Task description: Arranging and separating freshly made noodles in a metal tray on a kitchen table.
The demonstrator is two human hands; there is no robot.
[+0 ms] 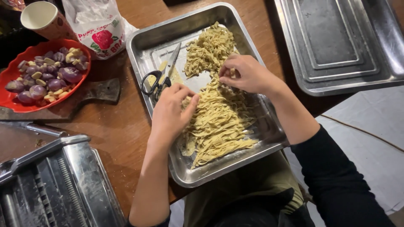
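Pale yellow noodles, cut in flat ribbons and dusted with flour, lay heaped along the middle of a steel tray that sat on a brown wooden table, with its near corner hanging past the table edge. The left hand rested on the lower mound, fingers curled loosely into the strands at its left side, pinching a few rather than closed tight. The right hand sat higher, where the two mounds met, its fingertips bent down and gripping a small tuft of ribbons. Both sleeves were dark, the right one pushed up the forearm.

Just left of the noodles, inside the same tray, black-handled scissors lay with the blades pointing up toward the far rim, the handles just beside the left hand's knuckles.

Outward from there, a dark wooden board carried a red scalloped dish filled with purple shallots and peeled garlic pieces. Behind it stood a white flour bag with a red rose mark and a paper cup. A metal pasta machine filled the near left corner. A second, upturned steel tray lay at the far right.
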